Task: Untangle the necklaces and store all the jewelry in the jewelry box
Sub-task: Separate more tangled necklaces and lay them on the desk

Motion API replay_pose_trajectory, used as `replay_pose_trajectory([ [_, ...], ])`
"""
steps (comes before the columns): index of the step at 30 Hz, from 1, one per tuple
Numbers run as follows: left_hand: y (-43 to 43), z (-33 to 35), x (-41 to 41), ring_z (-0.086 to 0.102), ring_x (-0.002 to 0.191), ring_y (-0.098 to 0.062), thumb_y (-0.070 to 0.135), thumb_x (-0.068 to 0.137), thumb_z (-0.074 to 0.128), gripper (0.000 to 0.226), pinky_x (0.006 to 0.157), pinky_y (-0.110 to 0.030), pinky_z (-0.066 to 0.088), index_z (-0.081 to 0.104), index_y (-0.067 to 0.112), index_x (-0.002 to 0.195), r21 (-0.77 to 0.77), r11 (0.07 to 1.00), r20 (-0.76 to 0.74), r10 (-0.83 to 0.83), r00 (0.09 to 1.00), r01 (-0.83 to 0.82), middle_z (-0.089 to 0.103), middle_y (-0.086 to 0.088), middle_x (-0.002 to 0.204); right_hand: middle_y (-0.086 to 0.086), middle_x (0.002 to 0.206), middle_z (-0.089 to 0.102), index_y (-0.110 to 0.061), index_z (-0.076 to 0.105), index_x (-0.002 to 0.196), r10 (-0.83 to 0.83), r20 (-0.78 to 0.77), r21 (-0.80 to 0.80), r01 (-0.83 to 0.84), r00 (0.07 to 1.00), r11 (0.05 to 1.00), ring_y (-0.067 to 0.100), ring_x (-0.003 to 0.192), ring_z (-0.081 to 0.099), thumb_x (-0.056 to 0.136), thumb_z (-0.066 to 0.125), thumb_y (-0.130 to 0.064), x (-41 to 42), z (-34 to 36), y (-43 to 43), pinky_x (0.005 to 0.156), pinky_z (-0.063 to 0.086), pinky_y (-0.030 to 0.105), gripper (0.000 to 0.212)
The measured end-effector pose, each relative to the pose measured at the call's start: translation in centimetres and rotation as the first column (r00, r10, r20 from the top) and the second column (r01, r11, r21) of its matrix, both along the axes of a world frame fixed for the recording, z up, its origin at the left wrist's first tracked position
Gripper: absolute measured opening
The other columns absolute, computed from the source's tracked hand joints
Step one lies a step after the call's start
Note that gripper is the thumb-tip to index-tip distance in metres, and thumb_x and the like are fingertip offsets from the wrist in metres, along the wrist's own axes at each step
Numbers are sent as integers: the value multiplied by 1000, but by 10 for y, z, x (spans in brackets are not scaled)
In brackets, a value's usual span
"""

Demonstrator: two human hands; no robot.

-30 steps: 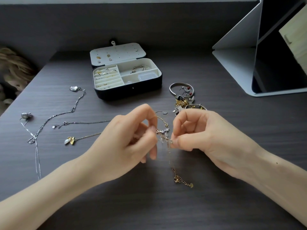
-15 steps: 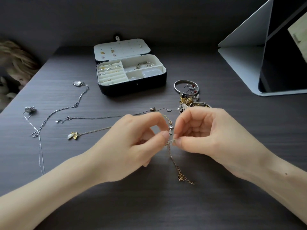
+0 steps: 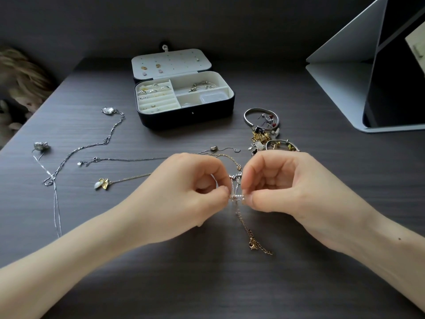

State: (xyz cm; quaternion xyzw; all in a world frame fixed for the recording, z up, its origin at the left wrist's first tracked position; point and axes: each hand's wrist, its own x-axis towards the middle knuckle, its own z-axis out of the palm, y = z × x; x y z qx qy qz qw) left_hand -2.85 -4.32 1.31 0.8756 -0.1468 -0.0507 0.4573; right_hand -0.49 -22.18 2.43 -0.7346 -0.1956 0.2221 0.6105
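Note:
My left hand (image 3: 184, 196) and my right hand (image 3: 289, 187) meet at the table's middle, both pinching a tangled gold chain (image 3: 251, 236) at a small sparkling pendant (image 3: 236, 197) between the fingertips. The chain's tail with a clasp trails toward me on the table. The open dark jewelry box (image 3: 186, 116) stands farther back, with rings in its left slots and a bracelet in a right compartment. Several silver necklaces (image 3: 92, 146) and one with a gold flower pendant (image 3: 102, 183) lie spread at the left.
A pile of bangles, earrings and charms (image 3: 264, 132) lies right of the box, just behind my right hand. A folded grey stand with a dark screen (image 3: 377, 88) occupies the back right. A doll's head (image 3: 20, 81) sits past the table's left edge.
Both hands have shifted slightly along the gold chain and now pinch it lower, at the sparkling pendant. The camera view has tilted a little, so the box appears lower.

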Motion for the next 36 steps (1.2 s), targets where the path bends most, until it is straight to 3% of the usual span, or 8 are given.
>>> replay_pose_trajectory([
  [9, 1, 3, 0, 29, 47, -14, 34, 76, 57, 19, 43, -22, 26, 62, 16, 74, -67, 997, -77, -38, 996, 33, 41, -14, 52, -1, 64, 62, -21, 67, 65, 15, -26, 32, -14, 1000, 999, 11, 62, 54, 61, 61, 0, 1, -1, -1, 57, 45, 16, 22],
  [19, 1, 4, 3, 40, 37, -13, 21, 65, 57, 10, 40, -13, 29, 60, 12, 68, -86, 995, -155, 40, 987, -54, 49, 1, 41, -1, 65, 63, -23, 66, 64, 25, -11, -21, -26, 1000, 999, 12, 63, 54, 61, 64, -3, 1, -1, 0, 62, 45, 23, 21],
  [23, 1, 3, 3, 40, 39, -12, 20, 63, 56, 11, 42, -14, 31, 61, 13, 68, -83, 994, -155, 61, 986, -75, 50, 2, 39, -2, 62, 63, -17, 70, 64, 16, 80, -98, -9, 997, 995, 9, 59, 53, 70, 68, 6, 0, -1, -1, 58, 44, 21, 24],
  [26, 1, 3, 3, 40, 41, -12, 22, 63, 54, 12, 43, -15, 32, 60, 14, 69, -71, 994, -157, 66, 985, -78, 52, 1, 39, 7, 64, 65, -18, 72, 67, 6, 197, -174, 29, 980, 984, 14, 57, 50, 71, 68, -4, -3, -1, 0, 54, 43, 29, 15],
  [29, 1, 4, 2, 41, 41, -12, 21, 63, 53, 11, 43, -14, 32, 59, 14, 68, -74, 994, -168, 62, 984, -75, 53, 1, 40, 8, 65, 66, -18, 71, 67, -16, 258, -191, 67, 966, 979, 13, 56, 51, 73, 66, 4, -6, 1, 1, 55, 45, 29, 23],
  [36, 1, 5, 2, 41, 41, -14, 20, 63, 52, 11, 45, -16, 31, 58, 15, 71, -75, 997, -178, 18, 984, -31, 50, 0, 43, 3, 67, 67, -16, 71, 67, -40, 95, -93, 49, 995, 994, 10, 62, 58, 73, 63, 12, -3, 3, 1, 60, 49, 19, 30],
])
